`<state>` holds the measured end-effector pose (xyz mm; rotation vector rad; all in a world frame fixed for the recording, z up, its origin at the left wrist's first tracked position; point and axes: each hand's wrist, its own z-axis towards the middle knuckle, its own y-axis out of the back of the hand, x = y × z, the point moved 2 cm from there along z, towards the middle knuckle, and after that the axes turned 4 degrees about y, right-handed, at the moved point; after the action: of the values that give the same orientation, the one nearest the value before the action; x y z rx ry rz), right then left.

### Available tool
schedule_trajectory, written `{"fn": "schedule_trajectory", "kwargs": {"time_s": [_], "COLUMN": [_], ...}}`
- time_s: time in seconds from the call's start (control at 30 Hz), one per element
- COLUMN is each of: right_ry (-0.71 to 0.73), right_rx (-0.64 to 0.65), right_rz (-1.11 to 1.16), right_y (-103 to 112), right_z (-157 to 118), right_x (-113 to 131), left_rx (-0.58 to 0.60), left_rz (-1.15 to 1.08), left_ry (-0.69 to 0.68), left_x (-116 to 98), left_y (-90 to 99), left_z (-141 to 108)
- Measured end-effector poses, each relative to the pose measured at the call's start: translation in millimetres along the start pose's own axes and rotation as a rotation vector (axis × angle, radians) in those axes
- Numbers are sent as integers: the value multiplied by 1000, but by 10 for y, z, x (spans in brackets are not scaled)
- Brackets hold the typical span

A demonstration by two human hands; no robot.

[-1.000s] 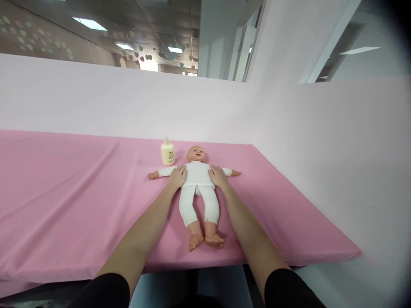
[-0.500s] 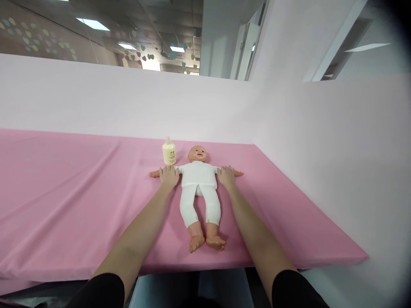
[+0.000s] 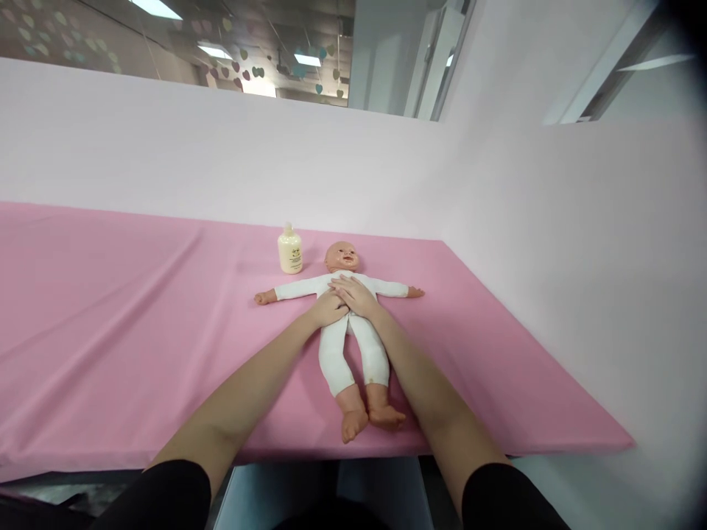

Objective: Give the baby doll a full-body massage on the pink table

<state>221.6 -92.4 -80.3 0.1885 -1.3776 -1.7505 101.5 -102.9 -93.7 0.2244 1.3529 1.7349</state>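
Note:
A baby doll (image 3: 336, 357) with a white cloth body lies on its back, arms spread and feet toward me. My right hand (image 3: 355, 294) rests flat on its chest, fingers stretched out toward the upper left. Lower on the torso lies my left hand (image 3: 330, 308), palm down and flat, its fingers partly covered by my right hand. Neither hand grasps anything. Beside the doll's head, to the left, stands a pale yellow bottle (image 3: 290, 252) with dark print.
A pink sheet (image 3: 138, 331) covers the table, with creases on the left. White walls (image 3: 221, 162) rise behind and on the right. Above the back wall, a window (image 3: 248, 44) shows ceiling lights and heart decorations.
Both hands have left the doll's outstretched arms and come inward onto its torso, the right over the left. The doll's legs have shifted slightly to the right in view.

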Motion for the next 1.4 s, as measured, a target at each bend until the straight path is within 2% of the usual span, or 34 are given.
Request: {"fn": "schedule_trajectory", "kwargs": {"time_s": [0.13, 0.27, 0.43, 0.6, 0.8, 0.93, 1.1, 1.2, 1.27, 1.4], "right_ry": [-151, -293, -449, -504, -417, -239, -18, 147, 202, 135], "right_rx": [-51, -112, -160, -102, 22, 105, 213, 290, 303, 171], "right_rz": [-47, -112, -187, -251, -270, -231, -94, 61, 153, 173], "right_y": [-32, -55, -96, -158, -187, -156, -1, 74, 88, 60], "right_z": [19, -9, -70, -132, -351, -573, -811, -895, -918, -873], "right_x": [-85, -129, -130, -24, 308, 631, 916, 993, 989, 826], "left_rx": [-50, -51, -62, -51, -56, -76, -68, -77, -84, -86], "left_rz": [-31, -45, 3, 16, 44, 61, 73, 81, 84, 101], "left_ry": [-7, -4, 179, 304, 250, 231, 210, 248, 259, 269], "left_x": [71, 139, 306, 424, 522, 604, 651, 650, 635, 601], "left_y": [2, -51, -153, -179, -239, -280, -286, -288, -292, -293], "left_z": [23, 38, 71, 87, 90, 90, 92, 94, 94, 90]}}
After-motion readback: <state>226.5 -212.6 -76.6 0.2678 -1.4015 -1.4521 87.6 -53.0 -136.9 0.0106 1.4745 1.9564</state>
